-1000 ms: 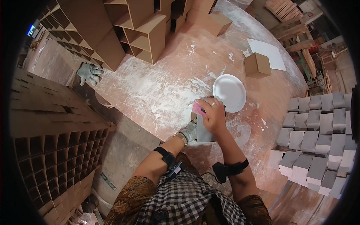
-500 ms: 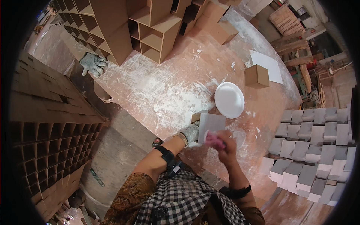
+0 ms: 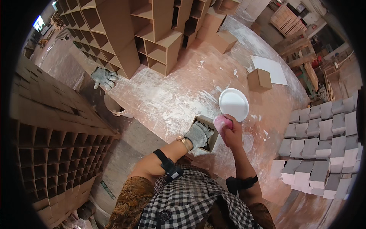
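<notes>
My left hand [image 3: 199, 134], in a grey knitted glove, reaches into the open mouth of a small brown board box [image 3: 214, 142] and holds it from inside. The box is tilted near the table's front edge, its opening facing me. My bare right hand [image 3: 233, 134] grips a pink sponge [image 3: 221, 123] with whitish smears, close to the box's right side. Just beyond that hand lies a shallow white plate [image 3: 233, 90].
The work table [image 3: 164, 95] is streaked with white. Brown compartment shelving [image 3: 118, 53] stands at the back left, near an empty grey glove [image 3: 103, 77]. A brown box [image 3: 260, 80] sits beyond the plate. Grey-and-white boxes [image 3: 326, 129] fill the right; brown compartment units [image 3: 61, 141] stand left.
The box has turned from showing its grey face to showing its open mouth, with my left hand inside. My right hand has moved slightly up and away with the sponge.
</notes>
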`<state>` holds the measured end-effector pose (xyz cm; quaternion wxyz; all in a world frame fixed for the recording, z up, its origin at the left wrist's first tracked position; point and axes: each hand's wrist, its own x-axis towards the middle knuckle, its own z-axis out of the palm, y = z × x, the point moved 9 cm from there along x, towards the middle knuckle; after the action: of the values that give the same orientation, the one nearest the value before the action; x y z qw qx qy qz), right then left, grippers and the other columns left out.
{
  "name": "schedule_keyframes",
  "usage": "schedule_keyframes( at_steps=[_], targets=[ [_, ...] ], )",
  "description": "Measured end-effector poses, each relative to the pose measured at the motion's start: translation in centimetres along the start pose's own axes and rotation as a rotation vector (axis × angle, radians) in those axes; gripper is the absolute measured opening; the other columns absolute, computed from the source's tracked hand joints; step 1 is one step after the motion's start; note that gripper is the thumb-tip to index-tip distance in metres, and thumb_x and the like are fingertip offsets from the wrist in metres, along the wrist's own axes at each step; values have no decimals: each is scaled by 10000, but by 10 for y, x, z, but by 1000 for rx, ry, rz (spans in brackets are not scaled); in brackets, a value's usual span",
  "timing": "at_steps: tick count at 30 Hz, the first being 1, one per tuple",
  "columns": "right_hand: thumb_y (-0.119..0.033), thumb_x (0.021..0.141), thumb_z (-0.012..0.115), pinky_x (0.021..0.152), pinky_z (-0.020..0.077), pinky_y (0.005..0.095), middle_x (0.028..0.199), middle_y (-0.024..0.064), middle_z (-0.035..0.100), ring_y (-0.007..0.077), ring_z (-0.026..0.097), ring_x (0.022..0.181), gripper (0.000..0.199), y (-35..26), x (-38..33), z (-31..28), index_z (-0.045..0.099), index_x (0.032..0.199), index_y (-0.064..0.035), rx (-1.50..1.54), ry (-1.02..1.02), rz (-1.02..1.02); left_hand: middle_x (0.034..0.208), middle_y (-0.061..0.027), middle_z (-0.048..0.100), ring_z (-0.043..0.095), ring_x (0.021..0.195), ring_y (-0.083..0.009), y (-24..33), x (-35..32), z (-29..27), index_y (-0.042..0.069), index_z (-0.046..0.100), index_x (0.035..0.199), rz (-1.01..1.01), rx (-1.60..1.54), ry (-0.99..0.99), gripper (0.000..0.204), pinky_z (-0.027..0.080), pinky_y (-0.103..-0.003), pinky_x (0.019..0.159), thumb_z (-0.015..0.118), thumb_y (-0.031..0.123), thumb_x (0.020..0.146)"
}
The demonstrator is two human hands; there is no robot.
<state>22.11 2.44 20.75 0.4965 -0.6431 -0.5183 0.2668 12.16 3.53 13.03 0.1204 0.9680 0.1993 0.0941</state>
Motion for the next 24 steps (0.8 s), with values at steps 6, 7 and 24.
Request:
schedule_keyframes(
  at_steps=[6,7,24],
  targets=[
    [39,654,526,735,443,400,910,163,581,353,553,835,386,-4,-7,-4,602,1025,-40,-400,75,-252,762,-151,629,610,639,-305,9,7,25,69,608,930,-17,99,66,296,449,-447,549,561,268,716],
    [35,649,538,721,439,412,902,160,578,355,548,827,383,5,-13,-6,602,1018,-48,-445,59,-251,775,-152,629,612,649,-307,11,7,24,67,609,938,-28,102,4,307,452,-446,553,567,273,713],
    [13,672,568,739,447,407,931,154,590,338,547,861,343,0,-25,-23,611,1007,-52,-473,69,-312,984,-187,597,595,871,-335,9,11,28,93,565,1032,-63,-12,-240,548,451,-461,731,719,366,582]
  ],
)
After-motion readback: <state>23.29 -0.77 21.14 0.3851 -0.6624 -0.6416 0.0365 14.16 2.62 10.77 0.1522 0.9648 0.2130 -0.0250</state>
